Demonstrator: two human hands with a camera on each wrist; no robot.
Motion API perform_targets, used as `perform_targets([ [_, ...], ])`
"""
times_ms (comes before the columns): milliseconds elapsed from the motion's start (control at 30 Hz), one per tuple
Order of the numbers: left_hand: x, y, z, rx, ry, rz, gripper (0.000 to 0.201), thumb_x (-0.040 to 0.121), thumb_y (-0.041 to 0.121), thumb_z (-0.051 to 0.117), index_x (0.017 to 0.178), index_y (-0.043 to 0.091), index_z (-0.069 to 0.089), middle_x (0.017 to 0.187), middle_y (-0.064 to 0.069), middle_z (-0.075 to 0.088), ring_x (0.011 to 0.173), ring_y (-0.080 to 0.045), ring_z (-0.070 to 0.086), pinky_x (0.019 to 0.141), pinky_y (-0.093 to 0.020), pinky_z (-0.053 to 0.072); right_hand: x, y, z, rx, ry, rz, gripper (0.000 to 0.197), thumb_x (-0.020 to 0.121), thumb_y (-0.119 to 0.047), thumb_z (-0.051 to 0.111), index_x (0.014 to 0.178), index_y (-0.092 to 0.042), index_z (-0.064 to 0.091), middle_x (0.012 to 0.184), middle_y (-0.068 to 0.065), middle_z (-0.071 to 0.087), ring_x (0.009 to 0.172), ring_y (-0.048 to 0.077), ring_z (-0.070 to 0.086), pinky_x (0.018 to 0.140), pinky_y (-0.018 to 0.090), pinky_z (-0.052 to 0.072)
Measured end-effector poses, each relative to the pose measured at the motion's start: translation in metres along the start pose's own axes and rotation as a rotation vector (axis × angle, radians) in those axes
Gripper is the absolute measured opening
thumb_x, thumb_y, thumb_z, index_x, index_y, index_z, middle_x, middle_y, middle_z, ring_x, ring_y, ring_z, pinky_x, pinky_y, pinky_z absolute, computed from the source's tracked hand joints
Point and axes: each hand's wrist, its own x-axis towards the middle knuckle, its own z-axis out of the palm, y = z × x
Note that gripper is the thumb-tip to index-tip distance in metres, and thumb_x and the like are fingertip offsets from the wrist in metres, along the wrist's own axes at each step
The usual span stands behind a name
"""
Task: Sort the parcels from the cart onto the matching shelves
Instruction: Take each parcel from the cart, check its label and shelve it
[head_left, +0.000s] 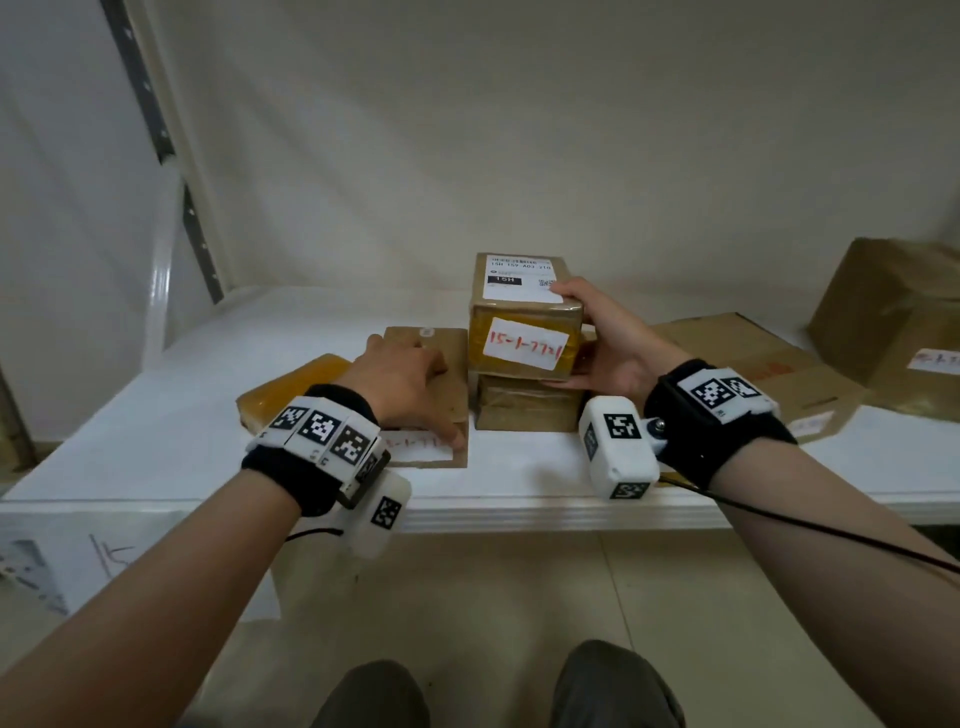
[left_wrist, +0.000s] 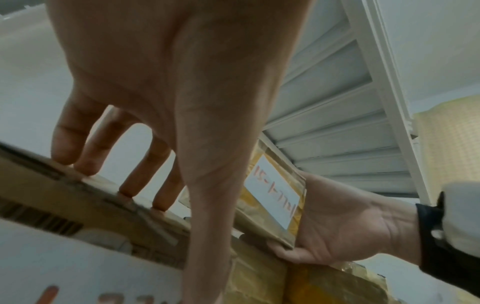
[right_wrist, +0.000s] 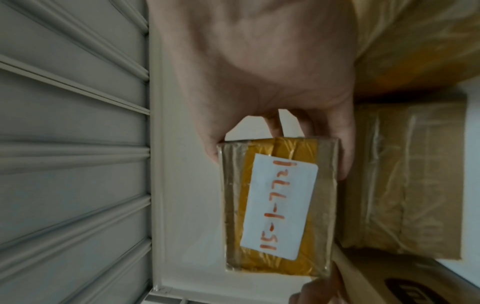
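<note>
A small brown box (head_left: 524, 332) with yellow tape and a white label reading 15-1-7721 (right_wrist: 278, 205) sits on top of another brown taped box (head_left: 524, 408) on the white shelf (head_left: 156, 441). My right hand (head_left: 602, 338) grips the small box from its right side, thumb on top and fingers under its lower edge. My left hand (head_left: 410, 384) rests on a flat brown parcel (head_left: 447, 358) just left of the stack. Its fingertips (left_wrist: 127, 191) touch the parcel's far part, and its thumb lies by a white label at the near edge. Both arms wear black wristbands with marker tags.
A yellow padded envelope (head_left: 291, 389) lies left of the flat parcel. Flat cardboard boxes (head_left: 753, 358) and a large brown box (head_left: 893, 317) stand at the right. A shelf upright (head_left: 171, 171) rises at the left. The ribbed underside of the shelf above (right_wrist: 64, 144) is overhead.
</note>
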Motion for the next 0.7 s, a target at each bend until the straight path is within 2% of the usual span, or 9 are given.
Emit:
perform_targets([
  [167, 0.012, -0.003, -0.015, -0.017, -0.078, 0.005, 0.096, 0.056, 0.064, 0.084, 0.139, 0.027, 0.05, 0.132, 0.002, 0.054, 0.115, -0.021, 0.05, 0.095, -0.035, 0.047, 0.001, 0.003, 0.008, 0.034, 0.037, -0.025, 0.035, 0.087, -0.052, 0.067, 0.11, -0.025, 0.063, 0.104, 0.008, 0.068, 0.107, 0.027, 0.066, 0.075, 0.039, 0.06],
  [267, 0.016, -0.011, -0.022, -0.043, -0.135, 0.004, 0.104, 0.053, 0.061, 0.087, 0.144, 0.03, 0.046, 0.143, 0.006, 0.051, 0.125, -0.021, 0.05, 0.102, -0.036, 0.044, 0.001, 0.007, 0.008, 0.06, 0.05, -0.024, 0.04, 0.085, -0.053, 0.067, 0.112, -0.024, 0.063, 0.108, 0.009, 0.068, 0.108, 0.028, 0.066, 0.078, 0.04, 0.06],
  [333, 0.016, -0.017, -0.026, -0.06, -0.157, 0.018, 0.102, 0.056, 0.058, 0.087, 0.145, 0.03, 0.045, 0.144, 0.008, 0.05, 0.128, -0.02, 0.049, 0.104, -0.034, 0.042, 0.002, 0.009, 0.008, 0.072, 0.06, -0.028, 0.045, 0.084, -0.055, 0.067, 0.116, -0.025, 0.062, 0.108, 0.008, 0.068, 0.106, 0.027, 0.067, 0.076, 0.039, 0.06],
  [433, 0.014, -0.021, -0.029, -0.104, -0.171, 0.033, 0.099, 0.061, 0.062, 0.083, 0.145, 0.029, 0.045, 0.146, 0.007, 0.05, 0.13, -0.018, 0.048, 0.11, -0.037, 0.039, -0.001, 0.01, 0.009, 0.08, 0.058, -0.018, 0.046, 0.083, -0.056, 0.067, 0.117, -0.024, 0.061, 0.105, 0.008, 0.068, 0.104, 0.026, 0.066, 0.074, 0.038, 0.057],
  [500, 0.013, -0.022, -0.029, -0.122, -0.169, 0.042, 0.094, 0.067, 0.069, 0.074, 0.147, 0.028, 0.044, 0.148, 0.005, 0.048, 0.133, -0.019, 0.047, 0.113, -0.04, 0.037, -0.003, 0.011, 0.011, 0.09, 0.052, -0.012, 0.045, 0.084, -0.055, 0.066, 0.116, -0.024, 0.062, 0.104, 0.009, 0.068, 0.102, 0.026, 0.066, 0.073, 0.038, 0.054],
  [600, 0.011, -0.024, -0.026, -0.137, -0.16, 0.065, 0.09, 0.074, 0.072, 0.066, 0.148, 0.028, 0.041, 0.15, 0.003, 0.046, 0.135, -0.021, 0.045, 0.113, -0.041, 0.036, -0.007, 0.013, 0.015, 0.102, 0.045, -0.02, 0.043, 0.085, -0.054, 0.065, 0.117, -0.024, 0.062, 0.104, 0.008, 0.068, 0.099, 0.025, 0.066, 0.07, 0.036, 0.052],
  [700, 0.008, -0.03, -0.022, -0.158, -0.136, 0.078, 0.089, 0.072, 0.064, 0.074, 0.147, 0.03, 0.042, 0.147, 0.005, 0.048, 0.131, -0.018, 0.048, 0.103, -0.03, 0.037, -0.009, 0.014, 0.017, 0.124, 0.052, -0.03, 0.041, 0.086, -0.054, 0.065, 0.115, -0.025, 0.063, 0.108, 0.009, 0.067, 0.102, 0.026, 0.066, 0.072, 0.037, 0.053],
])
